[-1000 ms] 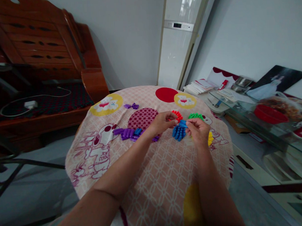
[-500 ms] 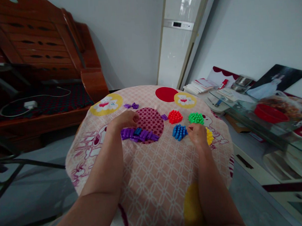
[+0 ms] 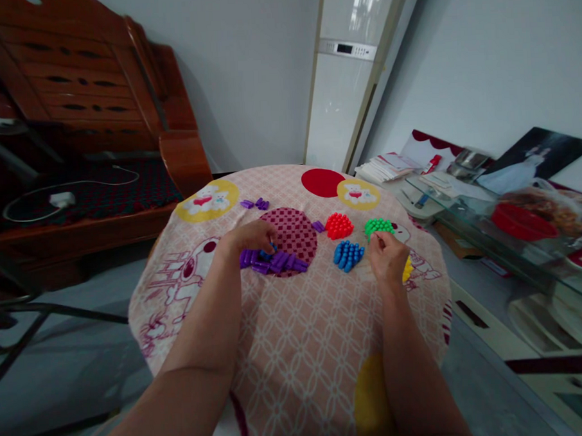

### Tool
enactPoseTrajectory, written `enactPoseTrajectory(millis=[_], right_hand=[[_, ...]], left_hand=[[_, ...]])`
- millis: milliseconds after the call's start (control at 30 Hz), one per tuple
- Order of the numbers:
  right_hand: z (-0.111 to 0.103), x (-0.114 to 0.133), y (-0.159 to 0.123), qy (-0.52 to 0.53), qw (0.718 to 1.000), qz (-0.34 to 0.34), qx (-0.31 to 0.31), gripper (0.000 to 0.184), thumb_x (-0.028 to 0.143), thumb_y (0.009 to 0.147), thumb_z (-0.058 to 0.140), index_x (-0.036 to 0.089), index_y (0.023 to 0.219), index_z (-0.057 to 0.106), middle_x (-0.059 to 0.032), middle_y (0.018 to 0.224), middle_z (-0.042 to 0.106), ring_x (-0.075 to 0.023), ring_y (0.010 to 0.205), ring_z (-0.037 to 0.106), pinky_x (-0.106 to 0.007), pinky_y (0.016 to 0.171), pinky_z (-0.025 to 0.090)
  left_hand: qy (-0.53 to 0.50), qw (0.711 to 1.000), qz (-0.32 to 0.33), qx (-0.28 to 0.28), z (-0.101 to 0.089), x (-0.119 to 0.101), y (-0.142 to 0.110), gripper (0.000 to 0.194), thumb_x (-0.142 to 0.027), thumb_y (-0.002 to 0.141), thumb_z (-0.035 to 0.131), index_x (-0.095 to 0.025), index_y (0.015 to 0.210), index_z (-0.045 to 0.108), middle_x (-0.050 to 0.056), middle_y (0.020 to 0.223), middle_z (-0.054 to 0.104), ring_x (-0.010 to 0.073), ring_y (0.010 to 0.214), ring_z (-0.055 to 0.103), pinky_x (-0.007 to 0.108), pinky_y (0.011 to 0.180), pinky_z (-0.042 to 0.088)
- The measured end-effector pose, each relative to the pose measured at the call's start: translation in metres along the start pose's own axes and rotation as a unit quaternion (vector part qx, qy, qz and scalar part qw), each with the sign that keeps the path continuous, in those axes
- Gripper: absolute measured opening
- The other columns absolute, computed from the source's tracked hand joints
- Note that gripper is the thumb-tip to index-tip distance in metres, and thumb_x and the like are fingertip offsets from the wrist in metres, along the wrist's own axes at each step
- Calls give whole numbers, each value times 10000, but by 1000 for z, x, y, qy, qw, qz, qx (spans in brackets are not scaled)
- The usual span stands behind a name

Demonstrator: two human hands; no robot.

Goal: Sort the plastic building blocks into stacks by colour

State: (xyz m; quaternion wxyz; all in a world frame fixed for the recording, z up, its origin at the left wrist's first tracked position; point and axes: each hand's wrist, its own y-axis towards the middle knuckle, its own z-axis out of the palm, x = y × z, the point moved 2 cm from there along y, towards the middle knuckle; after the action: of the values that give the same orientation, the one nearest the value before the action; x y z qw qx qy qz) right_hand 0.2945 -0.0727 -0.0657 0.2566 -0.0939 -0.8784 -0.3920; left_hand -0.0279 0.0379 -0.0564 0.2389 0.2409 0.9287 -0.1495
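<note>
My left hand [image 3: 250, 236] is over the left part of a row of purple plastic pieces [image 3: 286, 262], its fingers closed on a small blue piece [image 3: 272, 247]. My right hand [image 3: 388, 257] is pinched shut just in front of a cluster of green beads [image 3: 379, 226]; whatever is between its fingertips is too small to make out. Left of that hand lies a cluster of blue beads [image 3: 348, 255], with red beads [image 3: 338, 225] behind it. Yellow beads [image 3: 407, 269] are partly hidden by my right hand.
A few more purple pieces [image 3: 261, 204] lie at the back left, and another small purple group [image 3: 318, 226] beside the red beads. A patterned cloth [image 3: 296, 327] covers the round table. To the right stands a glass shelf [image 3: 504, 231] with a red bowl [image 3: 523, 221].
My left hand has come down and right onto the blue piece lying on the purple row. My right hand has shifted slightly right, away from the blue beads, uncovering their right edge.
</note>
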Motion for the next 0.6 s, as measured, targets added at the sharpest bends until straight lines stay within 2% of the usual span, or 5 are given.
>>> enactPoseTrajectory(millis=[133,267,433,500,600], right_hand=[[0,-2,-1,113,993,35,-15,329,416,845,519,154,818,716,-70,686,693,-189,614,623,-291,609,473],[1,9,-4,193,979,52,48,342,473,836,570,161,838,710,-30,645,676,-166,549,602,-278,550,489],[5,34,-13,299,934,53,190,344,491,814,618,162,866,705,-17,654,682,-138,489,593,-239,458,468],[7,40,-16,324,921,65,207,352,472,797,639,157,941,702,-15,660,685,-131,468,587,-223,418,441],[8,41,-16,335,917,87,197,358,440,774,651,149,976,702,-5,625,672,-122,433,565,-213,390,421]], left_hand=[[-94,992,38,-70,-6,-18,2,188,-231,650,693,-191,831,725,3,701,708,157,669,630,220,609,450],[-248,951,118,-145,7,-60,11,215,-236,727,666,-165,925,710,22,778,721,138,692,642,229,641,488],[-451,873,166,-83,48,-104,26,203,-243,741,718,-111,882,654,44,744,693,125,667,661,241,626,548],[-490,854,162,-63,60,-112,30,213,-232,736,736,-106,879,640,36,729,685,119,658,666,241,625,565],[-505,848,158,-39,70,-117,31,209,-216,743,740,-102,892,646,30,729,686,106,633,664,229,613,571]])
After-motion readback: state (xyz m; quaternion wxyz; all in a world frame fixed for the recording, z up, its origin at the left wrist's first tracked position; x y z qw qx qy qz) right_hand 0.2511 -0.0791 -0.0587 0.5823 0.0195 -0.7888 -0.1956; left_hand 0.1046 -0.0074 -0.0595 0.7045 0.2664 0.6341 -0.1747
